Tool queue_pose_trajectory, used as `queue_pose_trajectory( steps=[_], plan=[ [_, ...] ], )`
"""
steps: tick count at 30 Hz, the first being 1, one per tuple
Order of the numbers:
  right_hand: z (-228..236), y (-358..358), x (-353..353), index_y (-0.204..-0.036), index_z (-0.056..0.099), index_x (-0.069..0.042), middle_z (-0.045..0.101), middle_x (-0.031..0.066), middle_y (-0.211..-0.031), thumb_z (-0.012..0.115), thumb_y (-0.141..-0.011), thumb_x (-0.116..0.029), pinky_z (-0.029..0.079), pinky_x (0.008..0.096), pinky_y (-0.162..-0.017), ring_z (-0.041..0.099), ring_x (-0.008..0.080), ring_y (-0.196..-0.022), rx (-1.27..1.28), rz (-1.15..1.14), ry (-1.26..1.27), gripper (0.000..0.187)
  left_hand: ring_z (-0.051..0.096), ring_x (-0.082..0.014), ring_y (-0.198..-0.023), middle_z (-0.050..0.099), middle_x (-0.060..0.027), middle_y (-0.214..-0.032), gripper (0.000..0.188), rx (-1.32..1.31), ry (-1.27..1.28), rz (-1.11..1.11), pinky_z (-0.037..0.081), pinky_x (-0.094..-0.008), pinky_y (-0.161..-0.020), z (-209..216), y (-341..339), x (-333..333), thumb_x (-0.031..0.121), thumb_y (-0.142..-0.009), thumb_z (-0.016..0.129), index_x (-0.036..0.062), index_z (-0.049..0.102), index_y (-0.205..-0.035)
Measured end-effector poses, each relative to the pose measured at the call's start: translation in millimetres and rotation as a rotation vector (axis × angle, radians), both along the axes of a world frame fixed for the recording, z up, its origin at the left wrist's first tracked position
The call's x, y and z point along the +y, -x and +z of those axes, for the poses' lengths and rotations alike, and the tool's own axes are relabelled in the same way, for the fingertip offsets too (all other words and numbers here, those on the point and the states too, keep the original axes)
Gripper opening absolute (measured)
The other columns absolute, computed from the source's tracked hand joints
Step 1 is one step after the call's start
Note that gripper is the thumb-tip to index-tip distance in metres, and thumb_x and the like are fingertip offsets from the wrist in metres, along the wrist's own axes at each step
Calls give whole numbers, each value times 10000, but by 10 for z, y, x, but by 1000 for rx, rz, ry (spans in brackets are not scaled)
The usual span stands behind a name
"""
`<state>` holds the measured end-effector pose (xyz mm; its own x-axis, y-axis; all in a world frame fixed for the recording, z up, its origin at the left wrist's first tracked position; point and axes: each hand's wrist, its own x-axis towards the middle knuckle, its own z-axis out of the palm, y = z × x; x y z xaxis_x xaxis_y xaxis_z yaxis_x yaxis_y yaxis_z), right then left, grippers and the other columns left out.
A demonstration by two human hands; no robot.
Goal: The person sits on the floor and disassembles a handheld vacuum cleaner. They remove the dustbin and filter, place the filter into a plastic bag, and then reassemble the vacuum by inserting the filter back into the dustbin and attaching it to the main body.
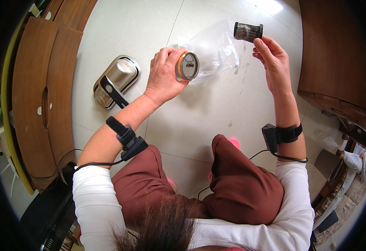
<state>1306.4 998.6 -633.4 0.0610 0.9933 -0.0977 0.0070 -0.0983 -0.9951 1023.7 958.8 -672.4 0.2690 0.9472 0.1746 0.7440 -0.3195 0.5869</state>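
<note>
My left hand (165,75) is wrapped round a cylindrical container (188,66) with an orange band and a grey round end that has a small dark piece in its middle. Out to the right, my right hand (274,56) pinches a black cylindrical filter (247,32) by its wider ribbed end. Greyish dust coats the filter's side. Between and beyond my hands a clear plastic bag (218,46) lies crumpled on the floor, partly behind the container.
A champagne-coloured oblong appliance (126,69) with a black handle (114,93) sits on the tiled floor (183,125), left of my left forearm. Dark specks (242,69) dot the tiles below the filter. Wooden cabinets stand at left (34,75) and right (338,54).
</note>
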Motion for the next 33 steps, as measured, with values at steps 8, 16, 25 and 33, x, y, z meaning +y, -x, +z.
queue_pose_trajectory(
  steps=[8,16,25,33],
  plan=[
    [-62,-99,36,-1105,678,2,670,40,-928,772,-847,-296,507,269,-775,604,105,-851,-73,-41,11,405,501,-337,-1159,527,-131,-1195,690,96,325,127,431,-410,-1000,-395,320,-9,85,-634,798,126,501,-1255],
    [-162,-221,-11,-1108,669,17,672,37,-914,776,-846,-265,495,243,-746,599,96,-817,-118,-99,49,400,491,-350,-1193,533,-163,-1217,696,335,457,131,413,-435,-1008,-726,600,-12,31,-657,738,101,461,-1291],
    [-226,-258,8,-1117,677,-11,654,29,-912,766,-854,-269,514,269,-793,596,104,-824,-119,-75,77,379,499,-314,-1179,530,-138,-1212,543,195,250,77,415,-404,-1003,-319,225,86,97,-748,676,89,513,-1265],
    [-207,-286,2,-1104,669,11,660,32,-898,777,-841,-279,497,260,-752,590,101,-806,-37,-95,100,406,413,-332,-1339,285,-194,-1513,551,-373,930,-288,415,-403,-1047,221,-888,185,167,-806,631,212,546,-1348]
  ],
)
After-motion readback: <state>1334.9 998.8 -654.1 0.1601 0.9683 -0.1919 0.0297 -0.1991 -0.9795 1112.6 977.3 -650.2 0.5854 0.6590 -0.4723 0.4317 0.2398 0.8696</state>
